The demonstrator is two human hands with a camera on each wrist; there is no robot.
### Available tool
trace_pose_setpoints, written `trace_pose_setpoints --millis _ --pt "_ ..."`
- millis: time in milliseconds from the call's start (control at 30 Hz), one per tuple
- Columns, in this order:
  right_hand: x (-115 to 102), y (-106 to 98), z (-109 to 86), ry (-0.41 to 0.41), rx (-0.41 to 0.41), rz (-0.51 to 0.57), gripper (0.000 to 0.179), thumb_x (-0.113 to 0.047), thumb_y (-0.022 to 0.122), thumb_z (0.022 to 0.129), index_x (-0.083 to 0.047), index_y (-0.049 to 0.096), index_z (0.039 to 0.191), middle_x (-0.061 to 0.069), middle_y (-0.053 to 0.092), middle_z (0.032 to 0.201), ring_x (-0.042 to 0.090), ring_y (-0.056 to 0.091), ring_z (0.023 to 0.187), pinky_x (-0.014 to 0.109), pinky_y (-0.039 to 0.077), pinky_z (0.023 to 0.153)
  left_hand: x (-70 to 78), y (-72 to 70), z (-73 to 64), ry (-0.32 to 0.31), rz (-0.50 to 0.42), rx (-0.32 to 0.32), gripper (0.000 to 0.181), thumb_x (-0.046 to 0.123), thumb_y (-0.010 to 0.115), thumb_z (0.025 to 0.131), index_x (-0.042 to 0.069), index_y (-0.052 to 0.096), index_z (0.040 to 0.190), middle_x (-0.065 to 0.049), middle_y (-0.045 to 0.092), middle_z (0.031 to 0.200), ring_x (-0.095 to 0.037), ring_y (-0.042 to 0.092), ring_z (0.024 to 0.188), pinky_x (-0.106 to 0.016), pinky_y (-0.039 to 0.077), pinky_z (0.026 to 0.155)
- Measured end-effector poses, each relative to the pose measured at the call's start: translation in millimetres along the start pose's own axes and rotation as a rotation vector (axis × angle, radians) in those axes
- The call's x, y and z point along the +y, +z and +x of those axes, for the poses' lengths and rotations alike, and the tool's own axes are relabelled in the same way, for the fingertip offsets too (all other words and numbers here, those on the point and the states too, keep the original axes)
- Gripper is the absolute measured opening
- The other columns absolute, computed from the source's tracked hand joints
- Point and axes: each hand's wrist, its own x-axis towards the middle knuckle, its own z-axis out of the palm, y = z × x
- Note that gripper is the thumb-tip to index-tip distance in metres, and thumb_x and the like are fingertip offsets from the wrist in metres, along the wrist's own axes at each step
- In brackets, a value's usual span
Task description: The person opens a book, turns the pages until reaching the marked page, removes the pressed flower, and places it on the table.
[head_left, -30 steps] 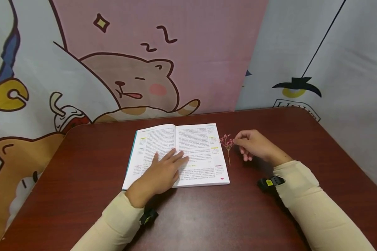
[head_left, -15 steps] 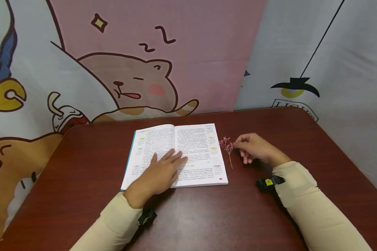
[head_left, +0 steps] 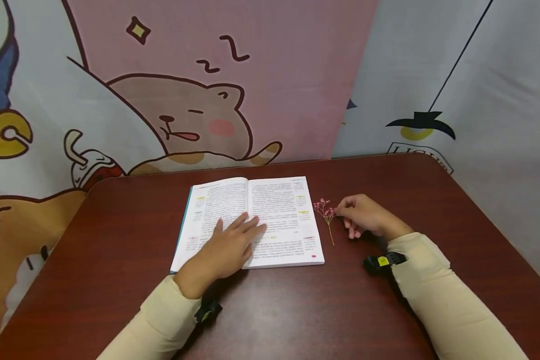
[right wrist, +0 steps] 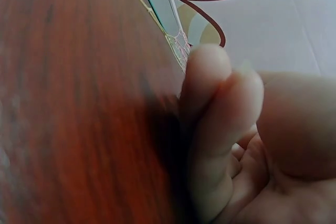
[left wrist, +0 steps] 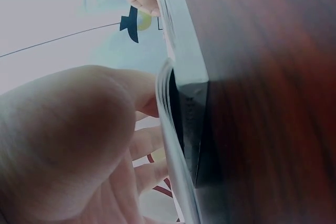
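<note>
An open book (head_left: 276, 220) lies on the table in the head view, its pages printed with text. My left hand (head_left: 227, 250) rests on its lower middle, fingers spread over the pages. The left wrist view shows this hand (left wrist: 68, 140) at the page edges (left wrist: 173, 140). Just right of the book is a small sprig of pink dried flowers (head_left: 327, 212) with a thin stem pointing toward me. My right hand (head_left: 366, 215) pinches the blossoms' right side between thumb and index finger. In the right wrist view its fingertips (right wrist: 207, 66) partly hide the sprig (right wrist: 176, 48).
The reddish-brown table (head_left: 279, 315) extends around the book and ends at a cartoon-printed cloth backdrop (head_left: 288, 90). Each wrist carries a small black camera; the right one (head_left: 378, 262) hangs close above the tabletop.
My right hand and the sprig have moved slightly toward me and away from the book's right edge. The left hand stays on the pages. The head view has shifted a little.
</note>
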Motion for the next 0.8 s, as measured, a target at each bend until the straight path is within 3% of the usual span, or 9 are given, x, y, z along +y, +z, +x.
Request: trace_pose_setpoints --millis 800 --pt "0.1 5.0 0.4 -0.014 0.05 -0.03 0.025 -0.019 0.054 0.102 0.006 0.053 0.108 0.003 0.053 0.057 0.014 0.061 0.041 0.033 0.054 0.044 -0.7 1.1 0.5 -0.002 0.001 -0.018 0.052 0.019 0.052 0.101 0.026 0.045 0.152 0.0 0.039 0.161 -0.024 0.028 0.153 -0.073 0.023 0.113"
